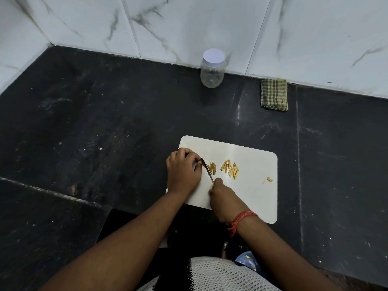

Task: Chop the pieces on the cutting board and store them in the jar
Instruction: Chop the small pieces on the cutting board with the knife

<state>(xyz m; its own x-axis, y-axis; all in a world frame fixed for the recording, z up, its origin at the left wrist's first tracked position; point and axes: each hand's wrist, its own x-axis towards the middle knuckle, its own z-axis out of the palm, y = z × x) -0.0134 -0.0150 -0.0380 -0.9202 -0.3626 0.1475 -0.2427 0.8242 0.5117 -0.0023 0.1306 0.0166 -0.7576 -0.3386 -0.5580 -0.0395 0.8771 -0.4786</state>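
Right hand grips knife by its handle; left hand — fingers curled — pins pale slivers on smooth white cutting board. Clear lidded jar at twelve o'clock.

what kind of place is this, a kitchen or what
Most likely a home kitchen counter: a dark stone countertop set into a corner of white marble-look wall tiles, with a white cutting board, a lidded clear jar and a folded checked cloth on it.
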